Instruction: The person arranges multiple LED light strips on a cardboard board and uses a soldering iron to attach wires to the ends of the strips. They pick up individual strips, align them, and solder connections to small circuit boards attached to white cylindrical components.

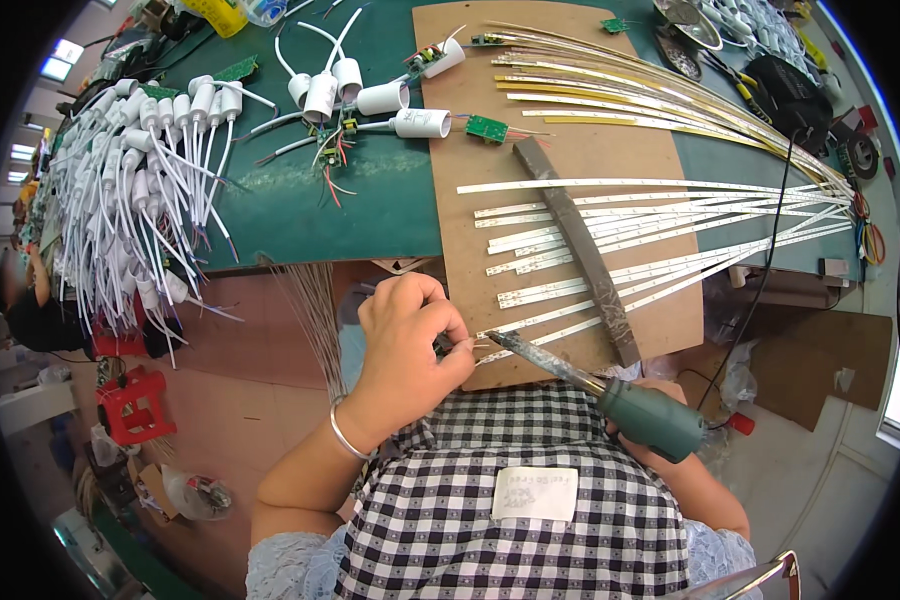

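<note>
My left hand [407,338] is closed in a pinch at the near left edge of a brown board [560,150]. Something small and dark is inside the pinch, mostly hidden by the fingers, and fine wire ends seem to poke out at the fingertips. My right hand [638,440] grips a soldering iron [653,418] by its green handle, which covers most of the fingers. The iron's dark tip reaches the end of a near white LED strip [555,322], close to my left fingertips. A grey-brown bar [578,245] lies across several such strips on the board.
White cylindrical housings with cables [135,190] are heaped on the green table [310,225] at left. More housings [382,98] with circuit boards lie by the brown board. Yellowish strips [580,85] fan out at the back. A black cable [770,255] hangs at right; a red stool [135,400] stands below left.
</note>
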A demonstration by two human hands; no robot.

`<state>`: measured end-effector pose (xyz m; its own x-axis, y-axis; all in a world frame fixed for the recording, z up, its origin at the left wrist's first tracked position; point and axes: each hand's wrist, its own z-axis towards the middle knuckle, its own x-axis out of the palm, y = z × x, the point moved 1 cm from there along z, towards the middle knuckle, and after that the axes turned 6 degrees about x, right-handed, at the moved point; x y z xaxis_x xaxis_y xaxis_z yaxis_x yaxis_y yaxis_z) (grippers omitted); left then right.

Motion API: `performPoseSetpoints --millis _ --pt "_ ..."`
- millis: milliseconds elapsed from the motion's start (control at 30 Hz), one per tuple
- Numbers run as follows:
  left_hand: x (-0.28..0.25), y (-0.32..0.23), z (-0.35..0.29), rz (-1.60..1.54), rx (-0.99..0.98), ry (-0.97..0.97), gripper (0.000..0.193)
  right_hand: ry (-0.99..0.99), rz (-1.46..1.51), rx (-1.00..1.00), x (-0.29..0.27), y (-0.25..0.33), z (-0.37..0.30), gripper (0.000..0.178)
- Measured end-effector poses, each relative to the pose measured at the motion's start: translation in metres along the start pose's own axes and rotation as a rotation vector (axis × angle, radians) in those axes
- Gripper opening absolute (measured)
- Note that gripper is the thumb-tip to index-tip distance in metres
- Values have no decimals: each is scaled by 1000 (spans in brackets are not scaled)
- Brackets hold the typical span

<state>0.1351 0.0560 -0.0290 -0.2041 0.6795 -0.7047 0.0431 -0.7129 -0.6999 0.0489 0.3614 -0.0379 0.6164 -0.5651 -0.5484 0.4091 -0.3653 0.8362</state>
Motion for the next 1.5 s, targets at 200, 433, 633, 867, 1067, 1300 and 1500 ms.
performPoseSetpoints --millis 200,433,633,867,1067,1300,1500 --pt "-2 0 3 18 11 37 12 12 -59 -39 2 4 3 19" --pt "-4 -1 6 43 9 75 12 47 -231 -156 -3 3 -3 29" --pt "-3 -2 8 39 -5 84 11 78 7 89 -3 7 3 23" --pt "-5 -4 8 77 5 84 13 -38 143 13 -1 21 19 31" --pt "-4 -3 8 57 6 77 12 10 14 16 -2 15 14 37" --pt "-5 -4 8 65 14 77 12 -23 -31 -20 1 6 7 31" --pt "-5 -4 8 68 20 86 12 7 -64 -42 -1 11 11 19"
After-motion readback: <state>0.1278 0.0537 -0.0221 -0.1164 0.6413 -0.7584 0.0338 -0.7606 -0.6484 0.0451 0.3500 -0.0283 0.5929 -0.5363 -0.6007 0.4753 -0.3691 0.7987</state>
